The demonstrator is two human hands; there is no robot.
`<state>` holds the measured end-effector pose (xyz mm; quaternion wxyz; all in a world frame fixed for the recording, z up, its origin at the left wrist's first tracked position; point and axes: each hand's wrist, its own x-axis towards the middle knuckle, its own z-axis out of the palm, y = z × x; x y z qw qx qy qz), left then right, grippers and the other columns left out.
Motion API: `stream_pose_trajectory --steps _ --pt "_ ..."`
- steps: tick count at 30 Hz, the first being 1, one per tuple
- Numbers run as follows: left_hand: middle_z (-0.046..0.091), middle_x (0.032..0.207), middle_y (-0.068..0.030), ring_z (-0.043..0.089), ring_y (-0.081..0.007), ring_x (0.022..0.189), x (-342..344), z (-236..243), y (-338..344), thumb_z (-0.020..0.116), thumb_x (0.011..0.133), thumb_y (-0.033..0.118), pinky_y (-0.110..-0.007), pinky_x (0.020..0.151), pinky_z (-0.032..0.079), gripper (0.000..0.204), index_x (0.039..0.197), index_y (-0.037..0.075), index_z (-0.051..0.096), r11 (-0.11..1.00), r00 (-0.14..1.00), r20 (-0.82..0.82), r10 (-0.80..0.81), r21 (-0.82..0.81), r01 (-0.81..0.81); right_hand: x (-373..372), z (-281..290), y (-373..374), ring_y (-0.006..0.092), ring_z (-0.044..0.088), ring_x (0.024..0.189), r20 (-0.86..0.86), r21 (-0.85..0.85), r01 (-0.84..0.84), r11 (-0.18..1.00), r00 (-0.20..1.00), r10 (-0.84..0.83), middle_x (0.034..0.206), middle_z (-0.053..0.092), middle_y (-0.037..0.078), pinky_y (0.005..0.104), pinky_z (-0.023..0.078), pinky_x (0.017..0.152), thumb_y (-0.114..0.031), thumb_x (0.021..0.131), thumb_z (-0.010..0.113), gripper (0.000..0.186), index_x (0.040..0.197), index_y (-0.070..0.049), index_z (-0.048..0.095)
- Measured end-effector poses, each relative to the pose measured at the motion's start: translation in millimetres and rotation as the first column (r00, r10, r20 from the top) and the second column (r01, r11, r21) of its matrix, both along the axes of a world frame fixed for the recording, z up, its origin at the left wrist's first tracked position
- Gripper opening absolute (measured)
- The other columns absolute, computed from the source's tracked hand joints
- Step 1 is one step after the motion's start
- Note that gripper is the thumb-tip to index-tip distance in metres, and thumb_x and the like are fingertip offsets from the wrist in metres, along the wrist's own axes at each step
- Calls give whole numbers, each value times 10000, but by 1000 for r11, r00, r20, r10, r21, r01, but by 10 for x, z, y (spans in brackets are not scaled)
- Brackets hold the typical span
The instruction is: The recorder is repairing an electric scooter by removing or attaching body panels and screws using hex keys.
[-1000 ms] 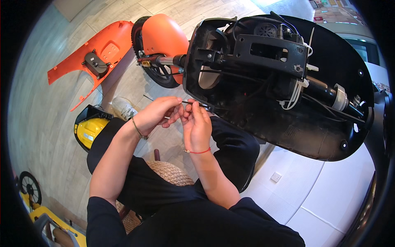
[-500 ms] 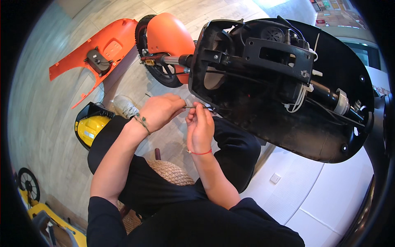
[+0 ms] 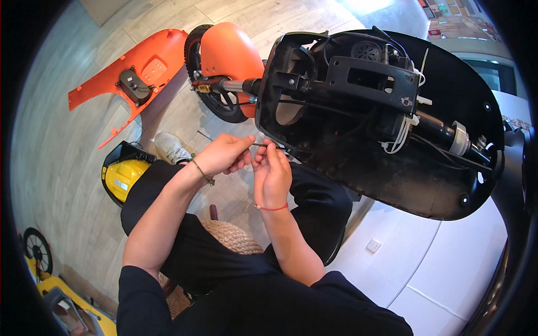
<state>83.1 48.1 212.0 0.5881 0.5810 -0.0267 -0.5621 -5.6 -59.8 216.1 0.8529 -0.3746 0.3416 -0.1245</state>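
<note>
A thin metal rod (image 3: 259, 144) runs through my left hand (image 3: 224, 154), its slim free end sticking out past the knuckles to the left. That hand is closed round the rod. My right hand (image 3: 273, 168) is closed too, thumb and fingertips pinching the rod's other end beside the rim of a large black scooter body shell (image 3: 358, 168). My fingers hide exactly what the rod's tip meets. Inside the shell sit a black metal bracket (image 3: 370, 75), cables and white zip ties (image 3: 400, 137). An orange front fender (image 3: 230, 50) and a black wheel (image 3: 197, 50) adjoin it.
On the floor at the left lies an orange panel (image 3: 162, 50) bearing a dark oval part (image 3: 134, 85). A yellow-and-black helmet-like item (image 3: 124, 176) rests by my knee. A woven stool (image 3: 232, 235) is under me; a white cabinet (image 3: 403, 252) stands right; a yellow wheeled frame (image 3: 73, 297) is lower left.
My left hand has turned on the rod and its fingers have shifted, so more of the rod's left end shows. The right hand stays nearly in place. The view has moved slightly.
</note>
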Motion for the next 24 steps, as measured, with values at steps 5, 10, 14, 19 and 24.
stream_pose_trajectory --steps 5,10,14,19,24 --pt "450 574 29 405 -54 463 -97 -108 -42 431 923 317 -188 400 271 332 718 70 518 975 974 -166 153 -138 -176 -34 -65 8 85 435 716 4 -46 -14 999 1000 14 783 505 16 222 358 670 -198 926 455 200 981 -14 509" --pt "455 599 15 413 -54 500 -107 -62 -20 452 920 265 -206 415 301 282 719 73 500 965 986 -14 168 -200 -168 -1 7 23 82 432 702 1 -30 -1 1000 1000 1 784 505 17 218 353 656 -198 928 450 203 983 -11 508" --pt "481 640 -47 477 -133 533 -84 -83 -6 518 880 171 -275 485 388 171 759 52 501 998 710 702 54 -64 -12 -1 39 15 80 430 691 -12 -19 0 1000 1000 -1 791 510 21 219 350 630 -207 929 448 215 984 -7 506" --pt "512 737 -81 541 -249 643 -35 33 -9 562 817 124 -340 586 448 78 818 52 531 995 202 974 98 -97 -12 33 81 13 77 428 681 4 -12 3 1000 1000 -3 799 516 20 218 347 612 -213 930 450 218 973 -9 511" --pt "540 805 -91 552 -260 688 -33 45 16 586 770 92 -330 598 454 111 867 49 551 998 24 998 65 -65 -2 45 69 -6 75 425 675 4 27 -45 999 999 45 802 518 15 218 345 609 -218 929 458 217 965 -12 514"
